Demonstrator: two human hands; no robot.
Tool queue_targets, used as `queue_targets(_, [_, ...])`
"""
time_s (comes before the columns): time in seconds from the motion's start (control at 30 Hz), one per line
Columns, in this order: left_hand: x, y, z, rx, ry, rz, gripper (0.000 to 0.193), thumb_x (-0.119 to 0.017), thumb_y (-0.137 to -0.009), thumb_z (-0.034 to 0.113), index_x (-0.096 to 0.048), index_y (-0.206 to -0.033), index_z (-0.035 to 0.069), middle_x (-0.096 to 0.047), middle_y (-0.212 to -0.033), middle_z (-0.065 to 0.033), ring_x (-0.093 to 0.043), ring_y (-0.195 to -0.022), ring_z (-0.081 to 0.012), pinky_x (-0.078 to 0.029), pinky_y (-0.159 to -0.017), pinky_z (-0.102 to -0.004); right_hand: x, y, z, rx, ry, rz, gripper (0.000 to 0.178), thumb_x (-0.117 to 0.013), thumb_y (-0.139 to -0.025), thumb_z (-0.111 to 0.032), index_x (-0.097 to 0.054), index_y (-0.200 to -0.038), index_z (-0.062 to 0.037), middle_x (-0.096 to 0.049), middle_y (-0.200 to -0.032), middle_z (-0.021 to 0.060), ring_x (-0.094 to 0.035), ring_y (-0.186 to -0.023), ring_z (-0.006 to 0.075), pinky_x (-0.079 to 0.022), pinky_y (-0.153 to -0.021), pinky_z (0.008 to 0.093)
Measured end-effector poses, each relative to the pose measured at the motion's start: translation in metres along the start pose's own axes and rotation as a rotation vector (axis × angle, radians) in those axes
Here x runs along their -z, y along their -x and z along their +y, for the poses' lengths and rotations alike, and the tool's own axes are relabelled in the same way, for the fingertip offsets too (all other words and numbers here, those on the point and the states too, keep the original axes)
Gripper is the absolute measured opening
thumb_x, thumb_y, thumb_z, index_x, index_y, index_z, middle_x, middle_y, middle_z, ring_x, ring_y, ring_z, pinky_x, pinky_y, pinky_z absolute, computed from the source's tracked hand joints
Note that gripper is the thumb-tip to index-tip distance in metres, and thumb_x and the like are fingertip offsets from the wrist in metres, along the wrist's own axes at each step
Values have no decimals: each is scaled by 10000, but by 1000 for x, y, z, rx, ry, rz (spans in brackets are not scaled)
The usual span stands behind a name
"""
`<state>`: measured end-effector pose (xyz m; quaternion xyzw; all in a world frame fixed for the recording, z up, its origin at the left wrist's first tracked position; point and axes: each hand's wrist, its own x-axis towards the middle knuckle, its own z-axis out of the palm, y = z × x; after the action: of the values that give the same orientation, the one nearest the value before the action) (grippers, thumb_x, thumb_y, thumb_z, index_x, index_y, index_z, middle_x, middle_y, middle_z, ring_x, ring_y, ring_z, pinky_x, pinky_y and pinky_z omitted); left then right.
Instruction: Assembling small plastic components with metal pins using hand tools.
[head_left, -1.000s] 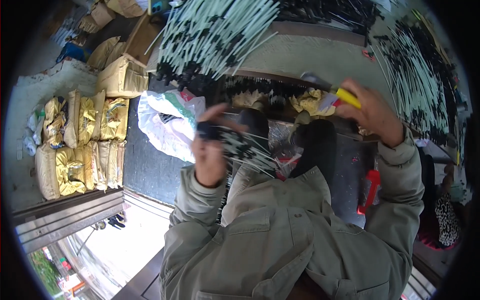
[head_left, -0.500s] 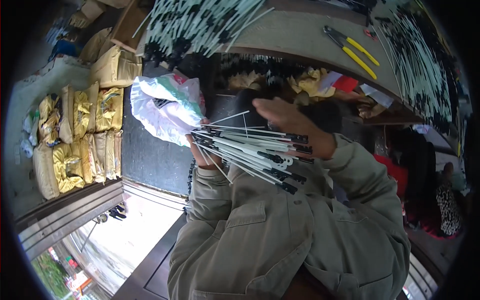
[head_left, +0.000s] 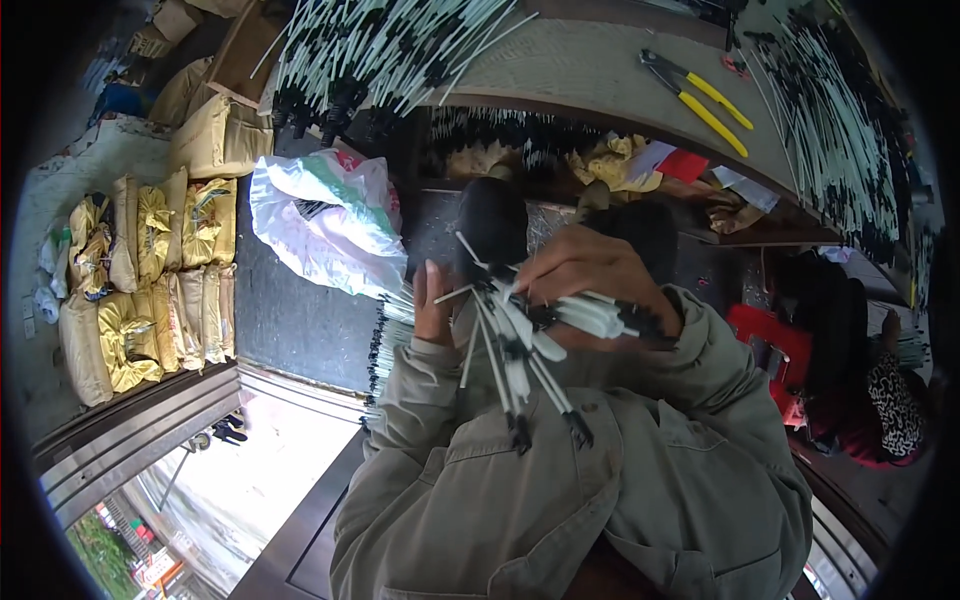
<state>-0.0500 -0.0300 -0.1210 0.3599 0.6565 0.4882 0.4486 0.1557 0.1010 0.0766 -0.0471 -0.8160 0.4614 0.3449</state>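
A bundle of thin white rods with black end pieces (head_left: 520, 345) is gathered in front of my chest. My right hand (head_left: 590, 270) is closed over the bundle from above. My left hand (head_left: 432, 305) grips the same bundle at its left side, fingers curled around the rods. Some rods splay downward over my grey-green jacket, others point right under my right wrist. My dark shoes (head_left: 495, 225) show just beyond the hands.
Yellow-handled pliers (head_left: 700, 95) lie on the curved workbench (head_left: 590, 70) ahead. Heaps of the same white rods (head_left: 390, 45) cover the bench at left and right (head_left: 840, 130). A white plastic bag (head_left: 325, 225), yellow sacks (head_left: 150, 270) and a red stool (head_left: 770, 340) stand around.
My right hand let go of the pliers, which lie on the bench, and came down onto the rod bundle. The fanned bundle has been squeezed together and tipped downward.
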Motion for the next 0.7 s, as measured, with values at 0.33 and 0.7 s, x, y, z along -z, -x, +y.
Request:
queue_targets(0.33, [-46, -11, 109, -217, 610, -372, 326, -611, -802, 46, -511, -1110, 4, -570, -981, -14, -510, -901, -69, -408, -798, -230, -9, 28, 47, -549, -538, 147, 159, -540, -799, -132, -524, -900, -11, -508, -933, 77, -493, -845, 159, -389, -757, 279])
queue_targets(0.7, [-35, 19, 117, -47, 550, -615, 126, -583, -848, 138, -548, -822, 20, -531, -733, -3, -459, -690, -71, -375, -618, -223, -14, 32, 22, -409, -497, 21, 141, -652, -759, -147, -565, -760, -35, -530, -769, 64, -500, -752, 167, -380, -665, 295])
